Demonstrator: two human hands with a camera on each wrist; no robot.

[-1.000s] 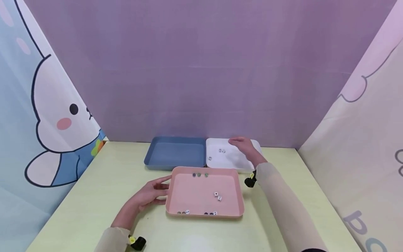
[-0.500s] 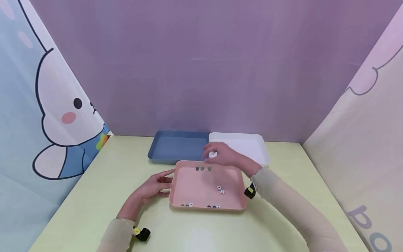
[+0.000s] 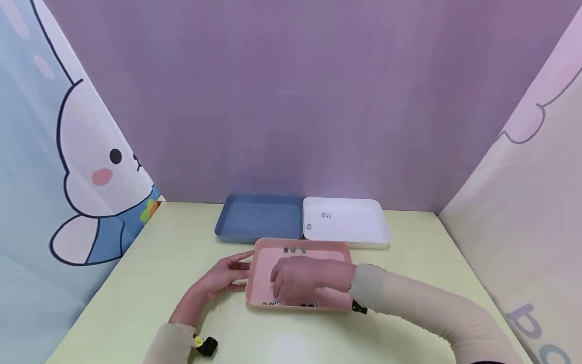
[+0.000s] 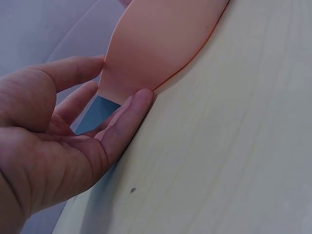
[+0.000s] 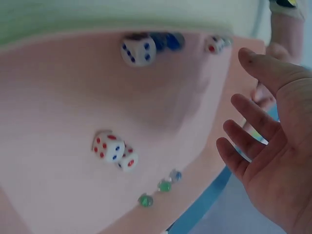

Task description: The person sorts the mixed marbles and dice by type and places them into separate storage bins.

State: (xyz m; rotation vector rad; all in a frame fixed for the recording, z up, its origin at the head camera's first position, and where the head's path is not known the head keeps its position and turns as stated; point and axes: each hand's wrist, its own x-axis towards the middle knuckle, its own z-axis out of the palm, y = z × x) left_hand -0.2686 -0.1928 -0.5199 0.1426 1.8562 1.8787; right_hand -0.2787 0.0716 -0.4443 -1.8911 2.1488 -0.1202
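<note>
My left hand (image 3: 224, 275) rests its fingertips against the left wall of the pink tray (image 3: 257, 263). In the left wrist view, that hand's fingers (image 4: 78, 70) touch the tray's outer corner and do not wrap round it. Over the middle of the pink tray hovers my right hand (image 3: 297, 277), its fingers loosely bent and nothing between them. From the right wrist, the tray shows a pair of white dice (image 5: 108, 145), green marbles (image 5: 165, 185) along one side, and a die (image 5: 139, 52) beside dark blue marbles (image 5: 174, 41). In the head view my right hand hides the dice pair.
Behind the pink tray stand a blue tray (image 3: 219, 230) and a white tray (image 3: 359, 222), side by side. Small dice (image 3: 309, 226) lie in the white one's left part. A purple cloth wall (image 3: 291, 101) closes off the table's (image 3: 159, 263) back.
My right hand has come from the white tray, leftward and toward me, to over the pink tray. The left hand has stayed at the pink tray's left side.
</note>
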